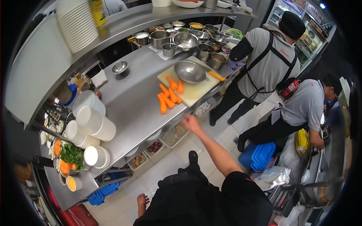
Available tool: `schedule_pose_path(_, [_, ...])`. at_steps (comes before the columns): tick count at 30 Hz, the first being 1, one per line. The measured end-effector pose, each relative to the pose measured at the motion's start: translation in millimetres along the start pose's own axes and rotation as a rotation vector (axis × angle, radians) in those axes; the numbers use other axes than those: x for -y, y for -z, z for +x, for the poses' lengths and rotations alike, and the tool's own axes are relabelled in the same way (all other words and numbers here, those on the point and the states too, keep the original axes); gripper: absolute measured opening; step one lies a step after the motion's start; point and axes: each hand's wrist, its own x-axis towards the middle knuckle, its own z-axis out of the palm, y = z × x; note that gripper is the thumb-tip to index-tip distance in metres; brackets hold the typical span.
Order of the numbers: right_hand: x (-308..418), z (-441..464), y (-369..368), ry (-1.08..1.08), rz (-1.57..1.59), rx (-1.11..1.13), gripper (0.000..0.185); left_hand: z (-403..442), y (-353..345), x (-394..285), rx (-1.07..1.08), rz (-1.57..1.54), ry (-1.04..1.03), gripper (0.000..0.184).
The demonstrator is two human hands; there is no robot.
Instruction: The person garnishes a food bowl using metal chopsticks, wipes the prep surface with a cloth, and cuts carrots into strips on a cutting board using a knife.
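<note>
My right hand (191,122) reaches out beside the front edge of the steel counter (130,98), slightly blurred. Its fingers look curled in, and nothing shows in them. Nearest to it are several peeled carrots (163,104), some on the counter and some on a white cutting board (193,95). A steel pan (190,71) rests on the board, close to a yellow-handled tool (217,76). Low by my body hangs my left hand (143,200), its fingers loosely apart and holding nothing.
Two people in grey shirts, one at the counter (264,64) and one bending (305,105), are on the right. Pots and bowls (160,38) line the counter's back. Stacked white tubs (96,122) stand left. Below are bins of onions (154,148); a blue container (257,155) sits on the floor.
</note>
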Motion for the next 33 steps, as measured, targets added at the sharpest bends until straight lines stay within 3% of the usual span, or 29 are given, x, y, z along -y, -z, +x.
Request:
schedule_pose_path(1, [-1.5, 29.6, 29.0, -0.055, 0.012, -0.120, 0.035, -2.3, -22.5, -22.3, -0.021, -0.018, -0.009, 0.033])
schedule_pose_path(5, [-43.1, 135.0, 91.6, -0.183, -0.051, -0.230, 0.047, -10.5, -113.2, -102.2, -0.047, 0.144, -0.177, 0.032])
schedule_pose_path(8, [-68.8, 178.7, 119.9, -0.107, -0.089, -0.393, 0.052, -45.2, -201.4, -179.0, -0.018, 0.154, -0.311, 0.036])
schedule_pose_path(11, [-93.4, 212.4, 132.3, -0.015, -0.141, -0.190, 0.052, -76.9, -289.0, -236.9, 0.111, 0.183, -0.415, 0.039])
schedule_pose_path(13, [-139.5, 245.2, 109.6, 0.181, -0.073, -0.109, 0.047, -92.8, -338.6, -266.9, 0.209, 0.234, -0.460, 0.040])
schedule_pose_path(15, [-137.2, 258.0, 113.2, 0.152, -0.013, 0.031, 0.035, -98.2, -376.3, -289.5, 0.303, 0.296, -0.488, 0.041])
schedule_pose_path(20, [-119.4, 263.3, 141.7, 0.193, 0.220, -0.099, 0.023, -93.8, -449.6, -347.2, 0.378, 0.430, -0.675, 0.038])
schedule_pose_path(25, [-115.2, 295.5, 170.3, 0.257, 0.224, -0.124, 0.024, -115.8, -533.7, -454.7, 0.559, 0.116, -0.673, 0.045])
schedule_pose_path(30, [-115.9, 315.9, 193.8, 0.298, 0.219, -0.046, 0.025, -137.9, -608.9, -580.5, 0.400, -0.407, -0.602, 0.053])
schedule_pose_path(32, [-125.6, 321.3, 197.0, 0.374, 0.177, 0.058, 0.034, -114.6, -626.6, -614.8, 0.396, -0.456, -0.645, 0.056])
schedule_pose_path(33, [-123.4, 328.8, 204.5, 0.293, 0.222, 0.071, 0.037, -106.4, -632.1, -627.8, 0.394, -0.477, -0.668, 0.058])
